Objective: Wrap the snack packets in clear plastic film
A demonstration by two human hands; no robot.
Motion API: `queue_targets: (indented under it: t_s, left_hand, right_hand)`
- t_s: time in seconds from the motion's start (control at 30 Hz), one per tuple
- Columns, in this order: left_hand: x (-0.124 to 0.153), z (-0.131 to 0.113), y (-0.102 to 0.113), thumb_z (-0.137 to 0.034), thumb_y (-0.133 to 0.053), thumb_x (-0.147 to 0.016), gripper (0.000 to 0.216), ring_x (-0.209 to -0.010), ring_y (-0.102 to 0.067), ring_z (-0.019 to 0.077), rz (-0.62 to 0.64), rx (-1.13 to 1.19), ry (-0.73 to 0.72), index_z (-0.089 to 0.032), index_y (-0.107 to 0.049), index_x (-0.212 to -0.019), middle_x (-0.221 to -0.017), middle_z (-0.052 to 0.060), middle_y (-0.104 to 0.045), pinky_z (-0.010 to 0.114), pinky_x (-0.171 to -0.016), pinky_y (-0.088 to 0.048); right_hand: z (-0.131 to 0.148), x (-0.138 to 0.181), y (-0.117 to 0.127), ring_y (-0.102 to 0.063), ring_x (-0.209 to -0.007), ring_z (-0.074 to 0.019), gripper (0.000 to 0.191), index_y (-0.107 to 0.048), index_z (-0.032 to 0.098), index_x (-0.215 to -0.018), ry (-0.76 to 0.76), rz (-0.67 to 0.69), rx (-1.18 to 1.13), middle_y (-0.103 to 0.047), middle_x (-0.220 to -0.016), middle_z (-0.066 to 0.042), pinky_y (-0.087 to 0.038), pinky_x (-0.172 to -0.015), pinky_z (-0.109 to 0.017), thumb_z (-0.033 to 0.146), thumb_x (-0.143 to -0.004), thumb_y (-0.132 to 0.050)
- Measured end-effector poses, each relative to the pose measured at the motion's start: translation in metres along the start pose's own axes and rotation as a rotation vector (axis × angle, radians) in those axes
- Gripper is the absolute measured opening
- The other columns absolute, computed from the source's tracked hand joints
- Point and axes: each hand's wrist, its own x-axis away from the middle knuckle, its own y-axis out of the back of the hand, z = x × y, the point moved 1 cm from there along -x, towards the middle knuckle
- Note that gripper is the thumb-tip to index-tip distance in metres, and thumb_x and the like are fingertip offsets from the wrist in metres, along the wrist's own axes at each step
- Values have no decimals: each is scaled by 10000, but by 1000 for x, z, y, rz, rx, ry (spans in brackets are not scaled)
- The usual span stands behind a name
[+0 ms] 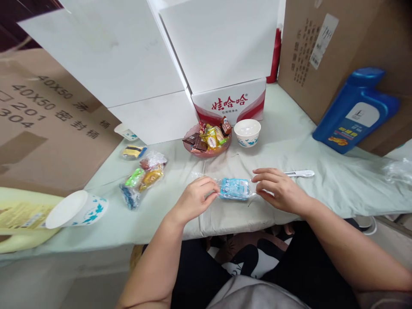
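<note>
A small light-blue packet in a clear plastic wrapper (234, 189) lies flat on the cloth in front of me. At its left end, my left hand (196, 197) pinches the loose plastic between thumb and fingers. My right hand (283, 191) is at the other end, its fingertips on the clear wrapper there and the upper fingers slightly raised. Just behind my right hand is a white utility knife (301, 174), partly covered by the fingers.
A pink glass bowl (206, 155) of wrapped snacks and a paper bowl (247, 134) stand behind. Bagged colored items (141, 180) and a tipped paper bowl (80, 209) are at left. White boxes (222, 47), a blue bottle (357, 113) and cartons (48, 124) surround the table.
</note>
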Motion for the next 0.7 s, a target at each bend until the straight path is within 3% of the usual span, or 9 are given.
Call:
queue_targets:
  t_s: [0.17, 0.3, 0.37, 0.53, 0.63, 0.7]
  left_hand:
    - [14, -31, 3, -172, -484, -910, 177, -805, -623, 197, 252, -253, 39, -211, -627, -812, -791, 27, -668, 344, -784, -459]
    - [23, -48, -5, -199, -502, -891, 192, -747, -662, 216, 549, -325, 195, -216, -656, -777, -764, 28, -695, 324, -702, -471]
    - [22, -48, -11, -224, -486, -899, 209, -758, -685, 241, 627, -337, 279, -217, -673, -806, -784, 46, -717, 322, -674, -478]
    - [12, -31, -17, -182, -447, -916, 318, -819, -708, 294, 610, -469, 538, -174, -584, -1202, -892, 123, -734, 349, -682, -493]
    - [9, -23, -17, -265, -598, -863, 606, -899, -701, 325, 579, -524, 584, -185, -393, -1427, -959, 133, -731, 360, -721, -498]
    - [6, -20, -16, -351, -703, -790, 820, -951, -690, 342, 596, -532, 594, -221, -299, -1492, -1008, 126, -728, 362, -745, -498]
  right_hand:
    - [18, 1, 5, -576, -1101, -210, 173, -600, 193, -900, 156, 128, -99, -687, -1037, -88, -469, -913, -379, 126, -928, -442]
    - [29, 4, 3, -591, -777, -171, 211, -582, 182, -805, 143, 423, -84, -655, -780, -54, -440, -712, -303, 150, -938, -422]
    - [30, 6, -1, -580, -698, -157, 216, -581, 184, -776, 74, 548, -38, -634, -716, -29, -401, -657, -284, 196, -945, -447]
    - [25, 8, -9, -619, -654, -149, 226, -630, 178, -828, -144, 625, 172, -674, -783, -39, -331, -570, -270, 229, -961, -455]
    - [22, 8, -13, -646, -642, -169, 182, -654, 181, -1007, -293, 582, 361, -697, -858, -65, -309, -522, -272, 246, -947, -494]
    - [20, 8, -15, -666, -649, -196, 260, -628, 183, -1147, -374, 563, 450, -711, -866, -81, -322, -512, -275, 296, -955, -493]
